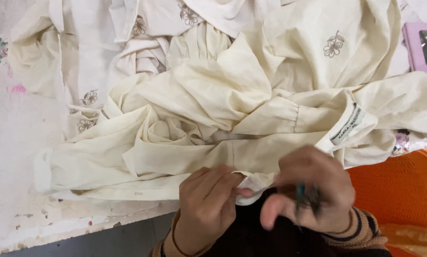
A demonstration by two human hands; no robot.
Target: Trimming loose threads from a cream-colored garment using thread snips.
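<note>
Your left hand [208, 207] is pinched shut on the cream garment's [232, 95] hem [251, 183], right at the table [18, 143] edge nearest you. Your right hand [313, 195] is closed round a small dark tool w/ a teal bit [300, 190] — blurred, so can't tell exactly what it is. The garment itself lies bunched across the table, label [347, 124] up near your right hand. Keep the hem taut btwn thumb & fingers, hold only one layer, and bring the tool in slow — tip away from your left fingertips. An orange basket [399, 185] sits to the right, a pink box [420, 47] at the far corner.
</note>
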